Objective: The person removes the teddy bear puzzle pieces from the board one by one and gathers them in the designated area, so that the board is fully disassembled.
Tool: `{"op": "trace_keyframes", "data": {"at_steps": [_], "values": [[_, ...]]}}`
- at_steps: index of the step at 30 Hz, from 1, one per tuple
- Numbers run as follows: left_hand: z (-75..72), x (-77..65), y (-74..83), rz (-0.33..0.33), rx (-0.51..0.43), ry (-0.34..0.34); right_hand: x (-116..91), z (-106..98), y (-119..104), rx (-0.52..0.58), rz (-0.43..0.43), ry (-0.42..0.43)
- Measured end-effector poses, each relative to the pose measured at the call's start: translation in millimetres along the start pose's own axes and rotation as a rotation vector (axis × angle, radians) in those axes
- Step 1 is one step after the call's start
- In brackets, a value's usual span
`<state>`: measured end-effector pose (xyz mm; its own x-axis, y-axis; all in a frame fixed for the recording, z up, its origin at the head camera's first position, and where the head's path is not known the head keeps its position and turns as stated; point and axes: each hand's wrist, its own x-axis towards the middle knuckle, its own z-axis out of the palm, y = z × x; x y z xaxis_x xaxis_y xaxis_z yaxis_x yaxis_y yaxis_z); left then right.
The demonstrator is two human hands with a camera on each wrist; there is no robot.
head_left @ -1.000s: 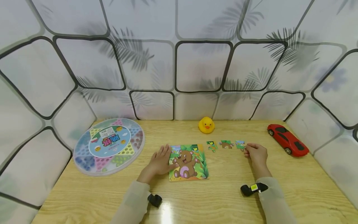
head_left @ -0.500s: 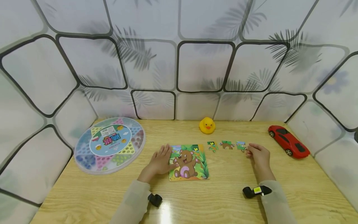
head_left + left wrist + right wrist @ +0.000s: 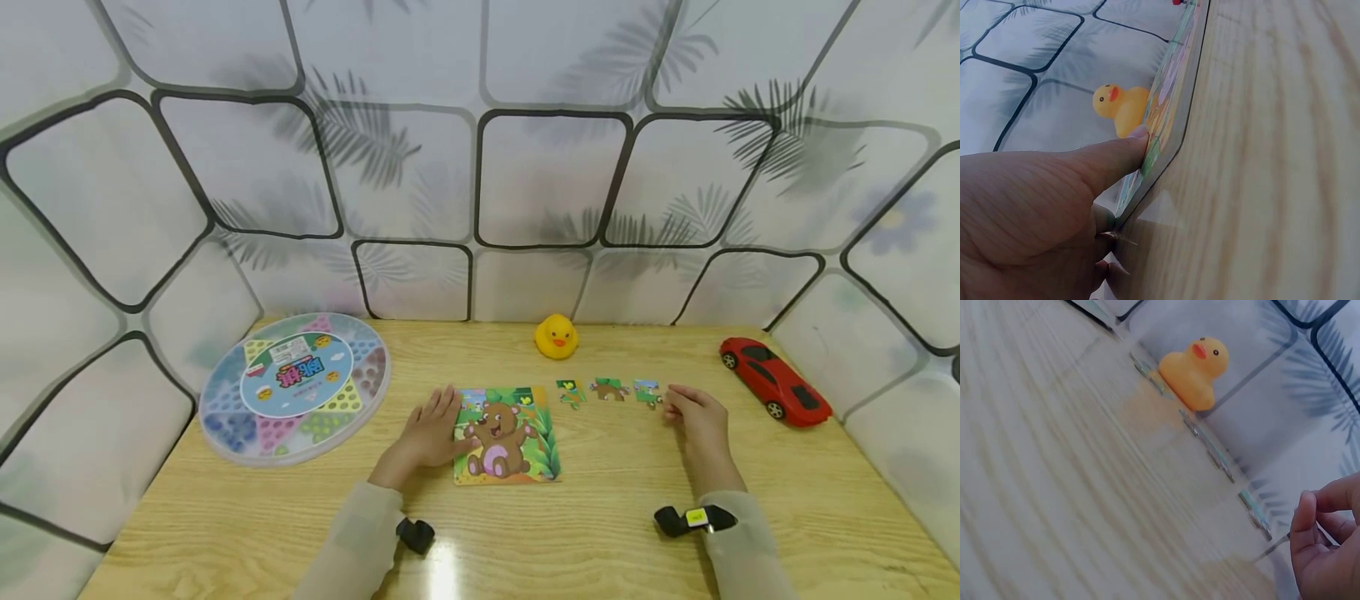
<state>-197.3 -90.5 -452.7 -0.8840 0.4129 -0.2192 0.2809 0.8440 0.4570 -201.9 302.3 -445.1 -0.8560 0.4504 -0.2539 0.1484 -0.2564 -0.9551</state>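
A square bear jigsaw puzzle (image 3: 504, 437) lies flat on the table. My left hand (image 3: 429, 433) rests at its left edge with fingers extended; in the left wrist view, the thumb (image 3: 1113, 164) presses the top of the puzzle. Right of the puzzle, three loose pieces form a row: a green piece with a yellow bird (image 3: 570, 392), a brown and green piece (image 3: 609, 388) and a light-blue piece (image 3: 647, 392). My right hand (image 3: 697, 417) is just right of the light-blue piece, apart from it. Its thumb and forefinger meet with nothing seen between them in the right wrist view.
Behind the pieces sits a yellow rubber duck (image 3: 557, 337). A red toy car (image 3: 776, 382) stands at the right, and a round Chinese checkers board (image 3: 360, 354) lies at the left. A patterned curtain (image 3: 551, 179) encloses the back and sides of the wooden table (image 3: 570, 533).
My right hand has let go of the light-blue piece and drawn slightly right, away from it. The left hand keeps its place on the puzzle. The head view has shifted a little.
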Motion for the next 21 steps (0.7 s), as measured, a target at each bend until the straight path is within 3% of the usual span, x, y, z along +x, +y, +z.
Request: {"op": "trace_keyframes", "data": {"at_steps": [12,21], "values": [[-0.3,-1.3,1.1,-0.002,-0.002,0.002,-24,17,-3,-0.225,-0.081,-0.302],[-1.8,-2.1,3.3,-0.004,0.001,-0.008,-47,50,12,-0.477,-0.15,-0.539]]}}
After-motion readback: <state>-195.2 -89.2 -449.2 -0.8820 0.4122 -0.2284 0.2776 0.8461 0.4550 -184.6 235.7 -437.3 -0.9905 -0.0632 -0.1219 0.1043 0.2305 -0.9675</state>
